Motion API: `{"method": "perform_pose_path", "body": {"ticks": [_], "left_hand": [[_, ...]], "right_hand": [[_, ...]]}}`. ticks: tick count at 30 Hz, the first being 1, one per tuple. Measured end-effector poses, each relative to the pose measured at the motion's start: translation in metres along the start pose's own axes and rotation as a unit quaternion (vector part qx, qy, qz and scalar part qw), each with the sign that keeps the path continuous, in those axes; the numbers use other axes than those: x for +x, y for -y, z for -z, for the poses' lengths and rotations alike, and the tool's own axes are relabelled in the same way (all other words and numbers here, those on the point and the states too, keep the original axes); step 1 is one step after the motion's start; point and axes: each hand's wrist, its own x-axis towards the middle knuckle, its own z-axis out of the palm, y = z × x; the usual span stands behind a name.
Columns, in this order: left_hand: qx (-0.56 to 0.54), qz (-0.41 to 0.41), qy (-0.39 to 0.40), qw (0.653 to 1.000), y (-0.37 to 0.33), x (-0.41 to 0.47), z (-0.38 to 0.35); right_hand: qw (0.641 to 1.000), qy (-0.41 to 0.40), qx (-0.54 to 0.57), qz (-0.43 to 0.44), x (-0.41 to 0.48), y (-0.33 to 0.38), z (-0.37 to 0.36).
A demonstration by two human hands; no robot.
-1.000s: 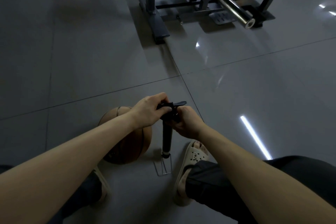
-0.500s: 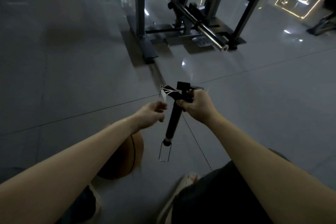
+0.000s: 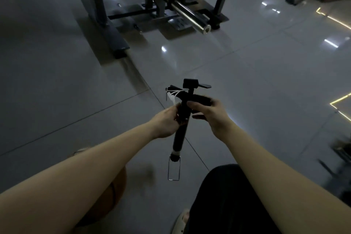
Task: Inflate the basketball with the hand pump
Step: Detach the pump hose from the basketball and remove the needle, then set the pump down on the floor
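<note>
— Basketball (image 3: 114, 192) lies near left on the floor (image 3: 266, 81), half hidden under the left forearm. The pump?

— Pump (image 3: 179, 135) looks light and stiff; take it by the barrel. Left hand (image 3: 167, 121) pinches its upper barrel, right hand (image 3: 210, 114) curls around the handle.

— Since before?

— Lifted off the floor; left hand rejoined.

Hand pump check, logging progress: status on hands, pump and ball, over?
Left hand and right hand grip hand pump, lifted off floor. Basketball on floor under left forearm, not connected. Nothing in the way.
</note>
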Motion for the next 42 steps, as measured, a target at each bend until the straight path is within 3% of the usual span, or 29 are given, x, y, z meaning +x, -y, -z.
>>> {"method": "perform_pose_path", "body": {"ticks": [5, 10, 12, 17, 25, 32, 35, 37, 42], "left_hand": [[-0.088, -0.020, 0.051, 0.995, -0.019, 0.074, -0.035], [-0.252, 0.062, 0.119, 0.958, -0.046, 0.128, -0.098], [-0.264, 0.083, 0.146, 0.950, -0.049, 0.138, -0.132], [-0.207, 0.163, 0.301, 0.916, -0.039, 0.121, -0.248], [-0.219, 0.221, 0.386, 0.869, -0.029, 0.082, -0.336], [-0.250, 0.281, 0.384, 0.844, -0.001, 0.089, -0.357], [-0.255, 0.273, 0.380, 0.846, 0.010, 0.091, -0.354], [-0.223, 0.245, 0.365, 0.870, 0.016, 0.092, -0.334], [-0.176, 0.203, 0.275, 0.923, 0.046, 0.070, -0.220]], "right_hand": [[0.992, 0.026, -0.015, -0.120, 0.027, -0.054, 0.045], [0.981, -0.041, -0.053, -0.184, 0.011, -0.137, 0.090], [0.973, -0.102, -0.089, -0.184, -0.001, -0.177, 0.096], [0.937, -0.215, -0.026, -0.275, -0.031, -0.264, 0.113], [0.834, -0.360, 0.035, -0.417, -0.063, -0.351, 0.144], [0.828, -0.319, -0.125, -0.443, -0.062, -0.363, 0.137], [0.823, -0.299, -0.138, -0.463, -0.057, -0.362, 0.142], [0.815, -0.272, -0.139, -0.491, -0.054, -0.352, 0.140], [0.782, -0.217, -0.303, -0.500, -0.044, -0.277, 0.111]]}}
